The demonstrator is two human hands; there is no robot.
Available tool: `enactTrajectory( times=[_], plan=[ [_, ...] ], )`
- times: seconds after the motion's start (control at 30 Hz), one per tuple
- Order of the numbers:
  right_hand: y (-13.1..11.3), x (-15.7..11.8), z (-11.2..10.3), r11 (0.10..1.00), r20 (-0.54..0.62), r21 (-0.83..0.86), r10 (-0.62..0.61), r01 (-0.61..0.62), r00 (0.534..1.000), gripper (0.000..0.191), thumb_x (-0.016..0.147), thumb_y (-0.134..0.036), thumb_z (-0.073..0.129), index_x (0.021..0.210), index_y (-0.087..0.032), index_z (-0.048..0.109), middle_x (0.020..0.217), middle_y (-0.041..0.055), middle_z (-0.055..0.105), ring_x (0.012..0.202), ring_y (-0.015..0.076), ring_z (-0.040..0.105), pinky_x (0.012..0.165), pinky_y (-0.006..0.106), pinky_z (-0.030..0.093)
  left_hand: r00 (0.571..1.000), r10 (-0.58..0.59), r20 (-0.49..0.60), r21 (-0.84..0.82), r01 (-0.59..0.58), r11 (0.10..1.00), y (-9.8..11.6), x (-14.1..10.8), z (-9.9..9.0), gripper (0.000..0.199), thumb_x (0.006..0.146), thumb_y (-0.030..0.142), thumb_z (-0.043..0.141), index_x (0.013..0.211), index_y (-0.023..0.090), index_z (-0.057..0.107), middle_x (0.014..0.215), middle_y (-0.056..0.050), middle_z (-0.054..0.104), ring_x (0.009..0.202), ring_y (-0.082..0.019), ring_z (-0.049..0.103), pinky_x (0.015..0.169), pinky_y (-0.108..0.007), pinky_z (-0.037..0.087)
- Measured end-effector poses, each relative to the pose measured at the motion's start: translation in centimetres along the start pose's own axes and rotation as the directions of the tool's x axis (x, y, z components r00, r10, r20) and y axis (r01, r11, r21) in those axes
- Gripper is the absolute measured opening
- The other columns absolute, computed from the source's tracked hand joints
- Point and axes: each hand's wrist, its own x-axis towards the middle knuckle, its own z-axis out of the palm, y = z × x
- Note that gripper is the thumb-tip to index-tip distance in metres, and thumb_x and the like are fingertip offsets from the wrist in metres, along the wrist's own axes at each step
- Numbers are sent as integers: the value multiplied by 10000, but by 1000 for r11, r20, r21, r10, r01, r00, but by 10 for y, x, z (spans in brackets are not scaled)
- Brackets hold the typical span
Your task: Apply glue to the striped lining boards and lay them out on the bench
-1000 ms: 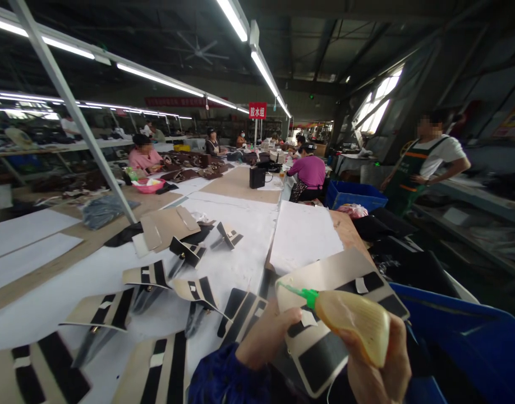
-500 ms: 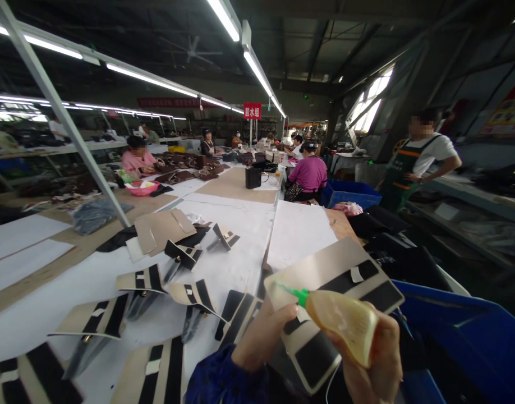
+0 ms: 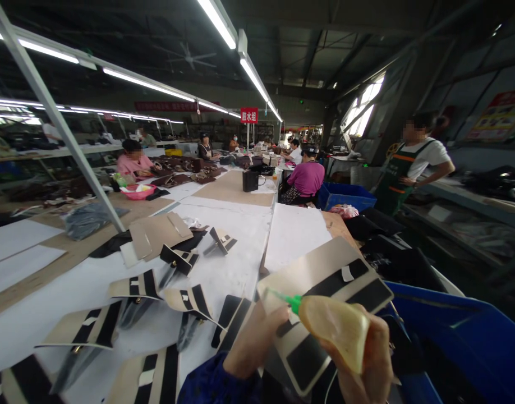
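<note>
My right hand (image 3: 369,359) is wrapped round a translucent yellowish bottle (image 3: 335,325), tipped so that its green nozzle (image 3: 293,303) points left. The nozzle tip is over the left corner of a beige panel with black strips (image 3: 325,269). At that panel's lower left edge, my left hand (image 3: 257,331) grips it, the thumb on top and the other fingers hidden. A second flap with a black patch (image 3: 307,365) hangs below, under the bottle.
Several beige and black pieces (image 3: 93,325) stand or lie on the white table covering (image 3: 240,224). A blue bin (image 3: 459,320) is at the right. Beige sheets (image 3: 156,233) lie beside a metal post (image 3: 55,112). Other people sit and stand farther off.
The whole view has shifted slightly, so the scene sits a little farther left. Both hands still hold the panel and bottle; the nozzle remains over the panel's left corner.
</note>
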Motion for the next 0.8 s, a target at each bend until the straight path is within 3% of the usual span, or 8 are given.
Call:
enactTrajectory(
  times=[0.07, 0.17, 0.27, 0.37, 0.5, 0.57, 0.7, 0.8],
  plan=[
    [2, 4, 1, 1000, -1, -22, 1, -1, 1000, 501, 648, -541, 814, 974, -273, 543, 1004, 39, 584, 846, 235, 596, 693, 369, 528, 1000, 4, 3, 36, -4, 999, 1, -2, -1, 353, 846, 207, 634, 1188, 146, 695, 1012, -72, 769, 1079, -251, 660, 1006, -353, 460],
    [6, 21, -1, 987, -160, -160, -37, 11, 986, 569, 567, -542, 853, 919, -258, 508, 950, 21, 567, 853, 233, 588, 757, 385, 518, 993, -51, -107, 145, 66, 987, 0, -8, -7, 439, 839, 260, 666, 1264, 151, 654, 1098, -86, 756, 1113, -283, 649, 1001, -381, 463],
    [8, 33, -8, 978, -297, -195, 11, -71, 955, 597, 574, -588, 841, 927, -235, 513, 894, 5, 557, 810, 218, 571, 761, 384, 493, 973, -76, -218, 173, 116, 978, -5, -14, -16, 489, 828, 308, 697, 1290, 162, 630, 1181, -88, 735, 1162, -290, 628, 1016, -384, 456],
    [6, 28, -14, 965, -261, -218, 85, -145, 962, 614, 584, -643, 813, 949, -222, 554, 834, -4, 569, 728, 201, 555, 672, 357, 478, 976, -77, -202, 128, 104, 986, -9, -16, -21, 489, 833, 339, 696, 1284, 159, 637, 1082, -88, 763, 1159, -293, 633, 1016, -394, 464],
    [4, 16, -11, 970, -96, -210, 102, -120, 990, 559, 616, -608, 801, 942, -224, 560, 804, 2, 591, 697, 208, 581, 607, 347, 509, 969, -92, -227, 81, 113, 990, -10, -16, -21, 515, 781, 394, 752, 1242, 180, 676, 984, -80, 776, 1136, -305, 647, 1023, -407, 468],
    [8, 17, -4, 980, -91, -183, 65, -81, 994, 579, 590, -612, 808, 934, -222, 553, 793, 5, 592, 682, 215, 589, 591, 351, 515, 957, -122, -263, 86, 149, 985, -10, -18, -22, 535, 741, 410, 787, 1217, 185, 693, 961, -81, 776, 1107, -312, 658, 1023, -419, 471],
    [17, 22, 4, 981, -199, -192, -39, 0, 979, 569, 566, -575, 841, 905, -230, 542, 846, 23, 595, 737, 223, 607, 640, 349, 538, 937, -152, -314, 83, 187, 979, -7, -24, -22, 579, 721, 408, 805, 1243, 190, 684, 996, -94, 771, 1068, -318, 673, 997, -434, 491],
    [22, 21, 0, 984, -124, -174, -54, 31, 991, 521, 615, -556, 832, 931, -247, 556, 859, 14, 599, 718, 204, 603, 615, 324, 534, 937, -151, -316, 43, 173, 984, -5, -28, -21, 619, 706, 385, 818, 1275, 193, 667, 1027, -98, 772, 1106, -323, 666, 1008, -434, 489]
  ],
)
